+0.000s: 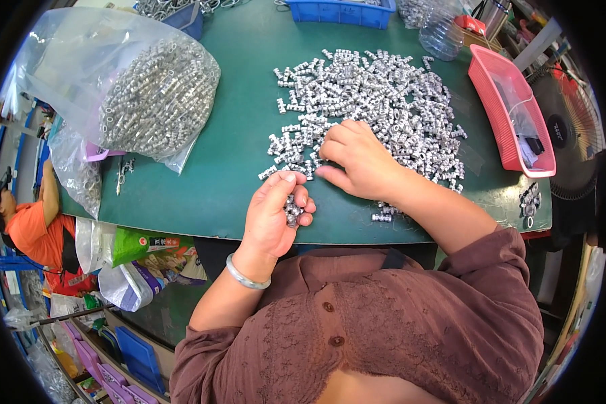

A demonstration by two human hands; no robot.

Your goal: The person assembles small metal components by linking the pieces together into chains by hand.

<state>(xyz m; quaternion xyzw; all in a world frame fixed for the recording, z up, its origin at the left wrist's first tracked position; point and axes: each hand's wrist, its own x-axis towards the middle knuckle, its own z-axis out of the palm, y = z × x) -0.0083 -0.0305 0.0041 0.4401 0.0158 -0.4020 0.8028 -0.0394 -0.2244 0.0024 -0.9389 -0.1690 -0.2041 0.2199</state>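
Note:
A wide heap of small silvery ribbed metal fittings [384,101] is spread over the green table [236,87]. My left hand [274,209] is in front of the heap near the table's front edge, palm turned up. Its fingers are curled round several of the metal fittings [293,212], which show between thumb and fingers. At the heap's near left edge, my right hand [360,158] reaches down among the pieces. Its thumb stands apart from the bent fingers, and I see nothing held between them. A few loose fittings [382,217] lie by my right forearm.
A clear plastic bag [202,81] full of similar pieces sits at the left. A pink basket [478,74] stands at the right, near a fan [560,131]. Blue trays [343,15] line the back. A person in orange [30,229] is at far left.

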